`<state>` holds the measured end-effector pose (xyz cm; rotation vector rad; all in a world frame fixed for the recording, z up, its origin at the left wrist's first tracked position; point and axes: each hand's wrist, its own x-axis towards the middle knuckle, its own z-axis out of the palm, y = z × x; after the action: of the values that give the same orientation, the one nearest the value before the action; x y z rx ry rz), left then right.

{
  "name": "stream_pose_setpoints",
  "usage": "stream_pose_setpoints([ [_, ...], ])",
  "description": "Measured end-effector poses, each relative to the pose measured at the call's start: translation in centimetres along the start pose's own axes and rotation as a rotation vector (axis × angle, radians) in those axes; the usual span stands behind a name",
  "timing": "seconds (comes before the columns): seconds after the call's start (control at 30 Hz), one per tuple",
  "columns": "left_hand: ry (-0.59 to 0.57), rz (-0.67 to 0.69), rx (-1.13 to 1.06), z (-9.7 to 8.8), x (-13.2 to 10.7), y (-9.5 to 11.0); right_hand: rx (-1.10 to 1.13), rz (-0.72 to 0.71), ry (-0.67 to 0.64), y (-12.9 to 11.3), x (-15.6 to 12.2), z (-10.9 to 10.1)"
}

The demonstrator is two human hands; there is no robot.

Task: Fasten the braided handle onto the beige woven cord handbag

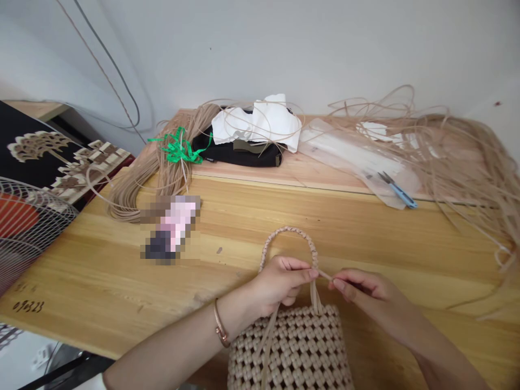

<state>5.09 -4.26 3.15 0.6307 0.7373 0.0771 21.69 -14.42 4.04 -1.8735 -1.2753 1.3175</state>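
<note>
A beige woven bag point(292, 346) stands at the table's near edge, its lower part cut off by the frame. Its braided handle point(287, 229) arches up from the rim. My left hand point(280, 281) pinches the handle at its right side, where the braid gives way to loose strands point(316, 298). Between thumb and fingers, my right hand point(361, 287) grips the end of a beige strip point(324, 275) stretched tight from the handle. Another strand point(266, 346) hangs down the bag's front below my left hand.
Blue-handled scissors point(398, 190) lie at the back right beside tangled strips point(459, 157). A strip bundle point(134, 189) with green ties point(181, 146) is at the back left, near a black pouch point(239, 154) and white paper point(276, 124). A fan guard point(36, 233) stands left.
</note>
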Motion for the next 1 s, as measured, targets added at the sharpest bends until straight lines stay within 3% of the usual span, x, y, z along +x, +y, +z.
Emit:
stream_pose_setpoints([
  [0.13, 0.008, 0.015, 0.023, -0.1, 0.2, 0.0, -0.064, -0.028, 0.012, -0.7, 0.0, 0.3],
  [0.33, -0.004, 0.051, 0.074, 0.2, 0.3, -0.1, -0.095, -0.038, 0.179, -2.6, 0.5, 1.0],
  [0.5, 0.030, 0.111, 0.248, 0.3, 0.4, -0.2, -0.209, -0.010, 0.178, -2.9, 1.8, 1.4],
  [0.67, 0.046, 0.243, 0.450, 0.0, 0.6, -0.3, 0.071, 0.008, 0.104, -1.9, 2.6, 1.7],
  [0.9, 0.061, 0.075, 0.482, 0.1, -0.5, 0.4, 0.216, 0.049, 0.089, -1.5, 2.2, 2.0],
  [1.0, 0.069, 0.081, 0.500, 0.2, -0.6, 0.6, 0.244, 0.055, 0.101, -1.2, 2.2, 2.1],
])
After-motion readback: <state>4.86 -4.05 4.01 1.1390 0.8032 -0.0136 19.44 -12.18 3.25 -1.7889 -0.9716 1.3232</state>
